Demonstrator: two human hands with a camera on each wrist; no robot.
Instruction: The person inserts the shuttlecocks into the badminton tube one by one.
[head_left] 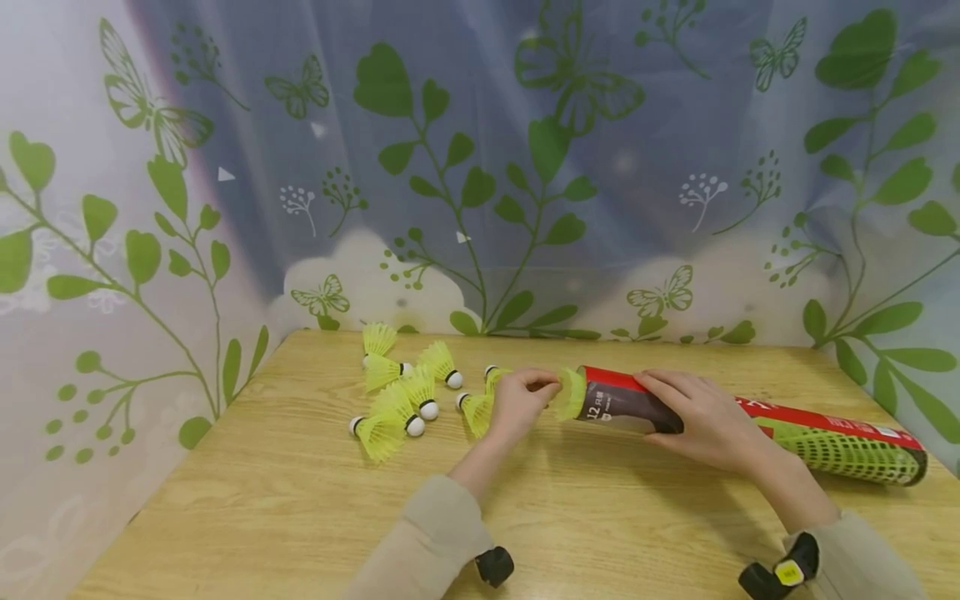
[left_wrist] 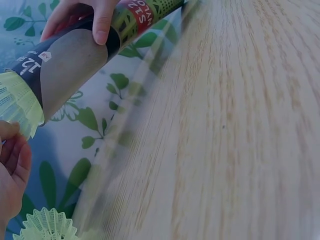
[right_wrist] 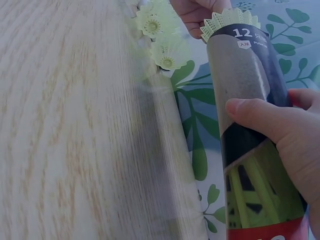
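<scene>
My right hand [head_left: 708,421] grips a long red, black and green shuttlecock tube [head_left: 847,446] around its printed side, thumb on the near face. The tube slants, its mouth toward the left. A yellow shuttlecock [head_left: 572,394] sits at that mouth with its skirt sticking out and its cork hidden inside. My left hand [head_left: 517,407] pinches the edge of this skirt between thumb and fingers, as the left wrist view also shows. Just left of that hand lie two more yellow shuttlecocks [head_left: 476,412], partly covered by it.
On the wooden table [head_left: 300,500], a loose group of several yellow shuttlecocks [head_left: 401,402] with white corks lies left of my hands. A patterned cloth [head_left: 480,167] with green leaves and butterflies hangs behind the table and along its sides.
</scene>
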